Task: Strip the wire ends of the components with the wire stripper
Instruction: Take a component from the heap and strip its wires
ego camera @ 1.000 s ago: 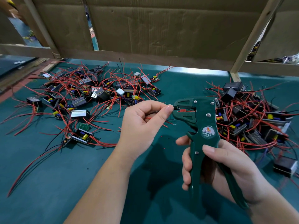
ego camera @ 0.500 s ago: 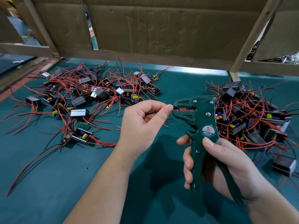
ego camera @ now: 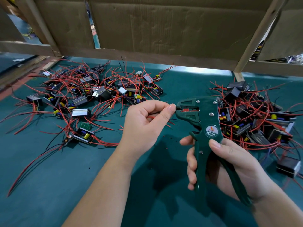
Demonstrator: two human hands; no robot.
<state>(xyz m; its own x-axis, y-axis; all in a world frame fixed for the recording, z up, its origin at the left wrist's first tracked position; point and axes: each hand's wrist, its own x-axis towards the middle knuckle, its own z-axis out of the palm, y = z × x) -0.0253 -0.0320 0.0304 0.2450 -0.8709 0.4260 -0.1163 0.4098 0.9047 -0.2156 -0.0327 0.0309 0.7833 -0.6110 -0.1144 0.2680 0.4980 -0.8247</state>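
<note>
My right hand (ego camera: 229, 163) grips the handles of a green wire stripper (ego camera: 203, 128), its jaws pointing left. My left hand (ego camera: 147, 122) pinches a thin wire between thumb and forefinger, and the wire's dark end sits in the stripper's jaws at the fingertips. A red wire (ego camera: 153, 117) shows inside the curled left fingers. On the left of the green table lies a pile of small components with red and black wires (ego camera: 91, 95). A second component pile (ego camera: 255, 118) lies on the right, behind the stripper.
The table top (ego camera: 49, 185) is covered in green felt. A cardboard wall on a wooden frame (ego camera: 164, 35) closes off the back edge. One black component (ego camera: 287, 166) lies alone at the right. Small bits of stripped insulation (ego camera: 167, 136) dot the felt under my hands.
The right hand has squeezed the stripper handles a little closer together. The left hand still holds the wire at the jaws, almost unmoved.
</note>
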